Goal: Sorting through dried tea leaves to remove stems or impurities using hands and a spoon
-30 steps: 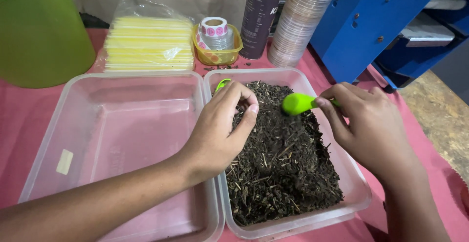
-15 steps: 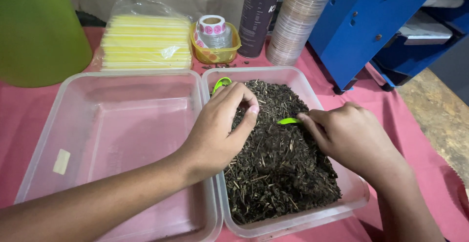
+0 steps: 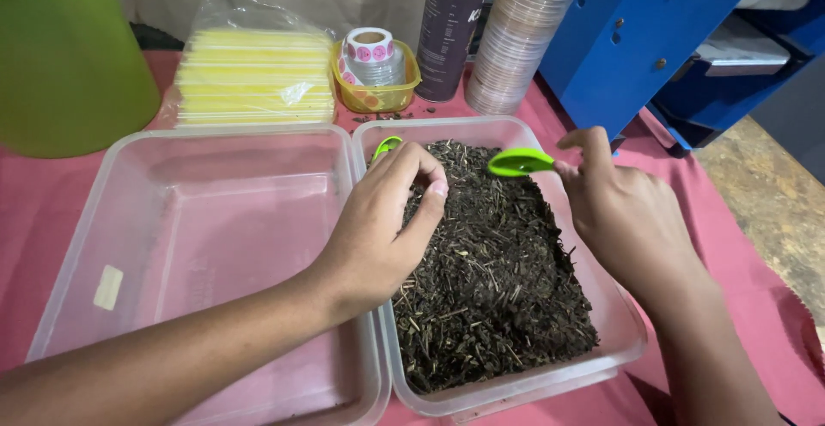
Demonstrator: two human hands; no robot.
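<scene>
1. Two hands over the tea tub (image 3: pixel 623 323). Right hand (image 3: pixel 623 220) pinches green scoop (image 3: pixel 520 162), bowl level above the leaves (image 3: pixel 494 280).
2. Left hand (image 3: pixel 382 220), fingertips together, holds a small green item (image 3: pixel 387 146) at the tub's left rim.
3. Empty tub (image 3: pixel 215 245) touches it on the left.

Pink-clothed table (image 3: pixel 51 185) under two clear tubs (image 3: pixel 129 220)

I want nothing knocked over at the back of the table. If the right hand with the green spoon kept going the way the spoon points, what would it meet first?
The right hand points its green spoon leftward over the dried leaves. Probably the left hand first, though depth is unclear.
</scene>
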